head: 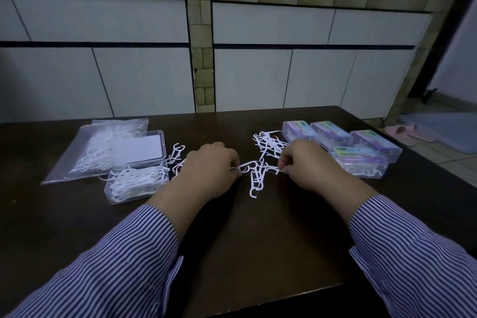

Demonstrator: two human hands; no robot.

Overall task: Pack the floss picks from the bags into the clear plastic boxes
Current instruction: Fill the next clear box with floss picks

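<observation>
Left hand (210,170): fingers curled, pinching floss picks at the loose pile's left edge.
Right hand (304,165): pinching a pick at the pile's right edge.
Loose floss picks (258,175): mid-table, between the hands.
Open clear box (136,186): left, part-filled (lid raised), beside the bag (85,152).
Closed boxes (361,147): four, near the right table (258,240) edge.
Near side: bare dark wood.
</observation>
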